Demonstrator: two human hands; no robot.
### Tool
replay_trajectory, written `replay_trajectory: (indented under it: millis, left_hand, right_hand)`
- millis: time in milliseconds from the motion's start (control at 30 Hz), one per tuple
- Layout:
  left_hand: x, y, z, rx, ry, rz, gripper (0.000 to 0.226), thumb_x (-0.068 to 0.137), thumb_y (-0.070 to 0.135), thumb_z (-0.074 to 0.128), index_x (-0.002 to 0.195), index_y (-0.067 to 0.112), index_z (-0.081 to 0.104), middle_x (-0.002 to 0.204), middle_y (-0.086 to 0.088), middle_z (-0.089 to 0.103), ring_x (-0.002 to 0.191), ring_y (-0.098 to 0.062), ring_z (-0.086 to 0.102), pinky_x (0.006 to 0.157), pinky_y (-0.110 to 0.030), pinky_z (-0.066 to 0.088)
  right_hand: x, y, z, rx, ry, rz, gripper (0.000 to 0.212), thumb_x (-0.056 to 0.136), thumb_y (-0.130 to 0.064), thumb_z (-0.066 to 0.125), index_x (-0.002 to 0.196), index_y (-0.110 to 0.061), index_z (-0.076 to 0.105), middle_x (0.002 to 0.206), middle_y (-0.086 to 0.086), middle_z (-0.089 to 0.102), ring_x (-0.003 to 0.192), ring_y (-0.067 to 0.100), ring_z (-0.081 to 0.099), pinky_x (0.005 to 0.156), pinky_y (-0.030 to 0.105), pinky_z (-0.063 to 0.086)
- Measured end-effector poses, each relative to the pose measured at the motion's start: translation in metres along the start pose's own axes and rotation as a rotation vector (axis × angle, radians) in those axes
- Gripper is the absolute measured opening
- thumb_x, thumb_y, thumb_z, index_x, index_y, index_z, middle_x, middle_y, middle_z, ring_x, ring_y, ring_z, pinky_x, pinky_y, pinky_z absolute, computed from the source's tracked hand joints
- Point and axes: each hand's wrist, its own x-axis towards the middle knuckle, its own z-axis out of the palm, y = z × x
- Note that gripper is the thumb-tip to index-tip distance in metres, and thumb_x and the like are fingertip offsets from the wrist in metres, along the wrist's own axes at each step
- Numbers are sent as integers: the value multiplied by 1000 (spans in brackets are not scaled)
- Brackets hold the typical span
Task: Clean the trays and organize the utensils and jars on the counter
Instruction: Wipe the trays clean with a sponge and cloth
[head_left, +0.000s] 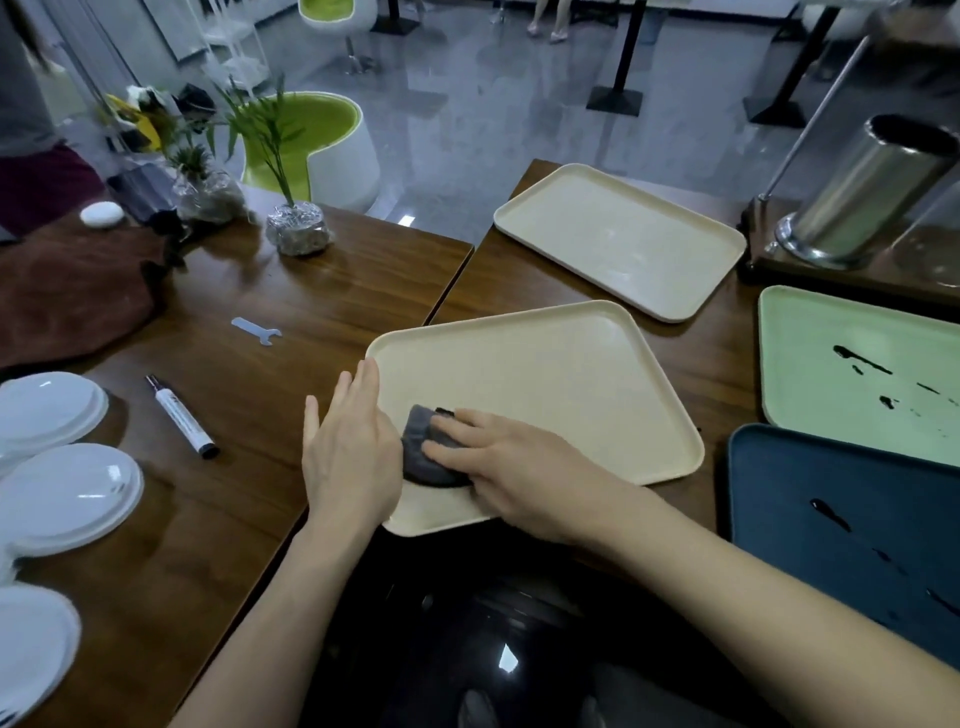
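A cream tray (561, 384) lies skewed on the wooden counter in front of me. My right hand (509, 467) presses a grey cloth (423, 452) flat onto the tray's near left corner, fingers stretched over it. My left hand (348, 447) rests with straight fingers against the tray's left rim. A second cream tray (618, 239) lies farther back. At the right lie a green tray (852, 374) and a dark blue tray (841, 519), both with black smears on them.
A marker (179, 415) and a small flat wrench (256, 331) lie left of the tray. White oval plates (67, 493) sit at the left edge. A steel cylinder (857, 192) stands back right. Potted plants (296, 223) stand at the back left.
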Motion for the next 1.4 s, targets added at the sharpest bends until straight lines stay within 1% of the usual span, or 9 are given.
replay_trajectory:
  millis: [200,433,567,667,767,900,967,1200,1400]
  left_hand:
    - [-2,5,-1,15,-1,-35,56,105,7,26,160,17,30,165,-2,32,157,-20,16,128,-42,0]
    - [5,1,3,59,-55,-21,58,100,4,27,157,12,32,163,-11,35,155,-25,21,128,-48,6]
    - [1,21,-12,89,105,41,52,101,15,40,152,6,43,163,-22,29,153,-41,18,122,-58,21]
    - [-51,87,-13,-183,255,180,46,100,17,57,146,15,54,155,-9,47,148,-29,35,119,-39,27]
    - [-118,173,13,-551,-59,205,45,99,28,65,143,35,56,133,7,66,123,-5,60,108,-30,44]
    - [-172,246,50,-859,-324,102,38,101,33,64,138,38,58,107,6,76,96,-8,73,80,-29,58]
    - [-190,268,61,-916,-392,95,35,101,24,62,135,35,59,89,10,75,87,-5,72,69,-24,57]
    - [-227,291,74,-768,-324,103,18,91,21,76,108,25,71,85,5,70,66,-11,65,60,-26,53]
    - [-237,255,73,-28,-119,308,45,95,38,67,139,27,60,138,9,62,131,-12,53,103,-23,37]
  right_hand:
    - [-59,29,-26,60,5,236,59,91,-8,48,146,-29,49,158,-9,39,137,19,40,105,40,44]
    - [-59,34,-33,34,95,301,48,92,-13,46,136,-23,59,136,-2,58,100,33,53,96,39,39]
    - [-102,35,-71,675,359,532,48,91,-10,52,132,-31,63,109,-1,72,84,20,69,76,32,56]
    - [-169,39,-93,1231,507,593,42,91,-5,63,130,-20,66,117,7,73,103,17,69,92,29,53]
    - [-240,42,-104,1662,466,599,34,97,-5,53,128,-12,64,120,12,70,103,22,67,88,29,54]
    - [-311,46,-106,1827,470,638,46,96,-18,56,137,4,52,131,23,61,109,33,60,100,47,53]
    - [-339,50,-105,1777,442,606,48,94,-18,63,137,3,53,133,22,61,114,35,58,109,54,43]
    - [-383,55,-101,1140,437,759,25,95,-16,66,118,-23,67,102,6,77,93,24,74,87,37,58]
    - [-396,71,-79,119,235,618,55,102,-29,49,154,-38,32,157,-5,37,144,21,34,116,40,33]
